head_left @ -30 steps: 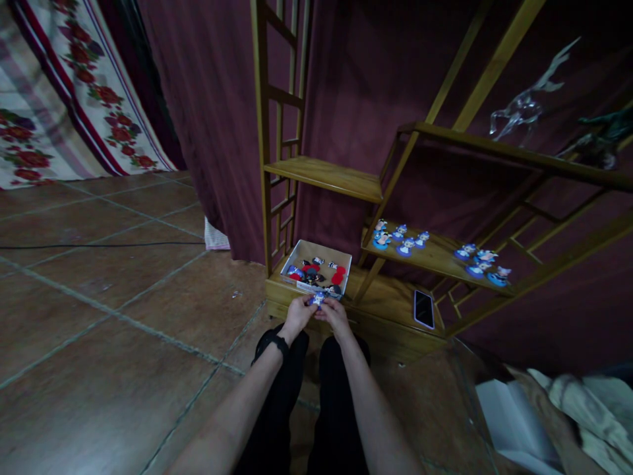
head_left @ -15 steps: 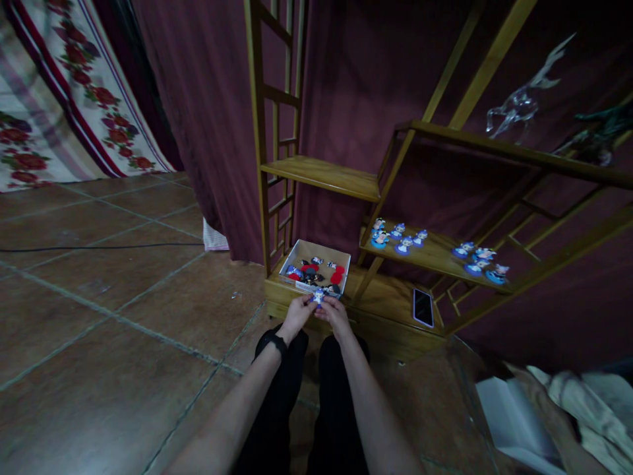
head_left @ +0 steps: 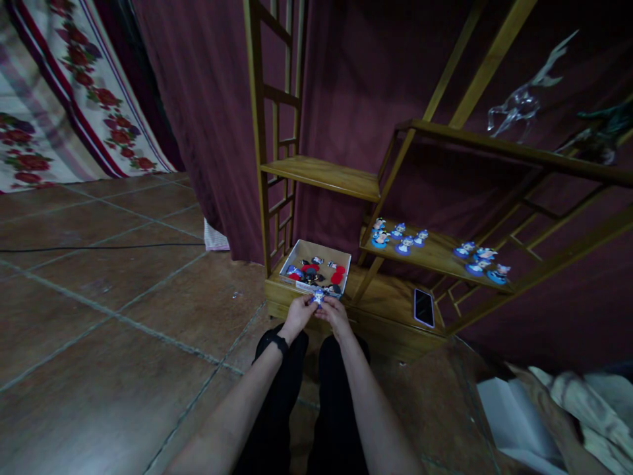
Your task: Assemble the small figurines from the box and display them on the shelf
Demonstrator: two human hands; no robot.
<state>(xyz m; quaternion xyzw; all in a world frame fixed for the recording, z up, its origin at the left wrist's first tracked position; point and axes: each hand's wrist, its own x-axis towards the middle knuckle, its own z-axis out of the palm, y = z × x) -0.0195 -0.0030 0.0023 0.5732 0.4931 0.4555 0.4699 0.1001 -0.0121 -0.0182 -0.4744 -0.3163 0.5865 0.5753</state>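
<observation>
A small purple-and-white figurine is held upright between my two hands, just in front of the box. My left hand pinches it from the left, fingers closed. From the other side my right hand grips it with closed fingertips. Behind it, an open white cardboard box holds several more figurines in red, black and blue; my hands hide part of its front edge. On the shelf to the right stand several purple figurines and several blue-based figurines.
The wooden shelf unit stands against a dark red curtain. A phone lies on its lowest board. A clear glass animal ornament stands higher up. At lower right, another person's arm is beside a white box.
Almost nothing differs. Both hands keep their hold on the figurine at the same place, and the view has shifted only very slightly.
</observation>
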